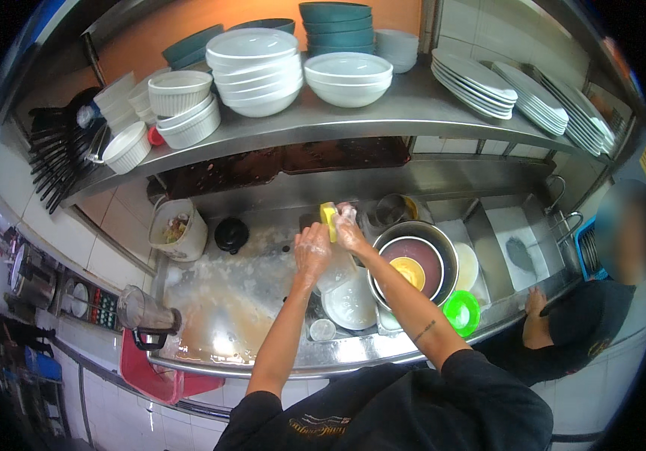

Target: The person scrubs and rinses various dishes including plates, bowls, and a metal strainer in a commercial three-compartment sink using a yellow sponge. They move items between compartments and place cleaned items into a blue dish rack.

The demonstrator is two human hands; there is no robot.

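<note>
Both my arms reach over the steel sink counter. My right hand [347, 227] is closed on a yellow sponge [328, 219], with suds on its fingers. Just left of it, my left hand [312, 252] has its fingers bent down, wet with foam. A clear, see-through piece [339, 272] shows between my hands; whether the left fingers grip it is hard to make out. Below lie a white bowl [351, 302] and a small clear cup [323, 329]. To the right, nested bowls [413, 257] sit inside a large metal pot [449, 252].
White bowls [255, 75], green bowls [338, 30] and plates [477, 83] fill the shelf above. A scrap bucket [178, 233], black lid [231, 234] and blender jug [145, 312] stand left. A bright green bowl [460, 313] is near the front edge. A co-worker's hand [535, 301] rests by the right basin.
</note>
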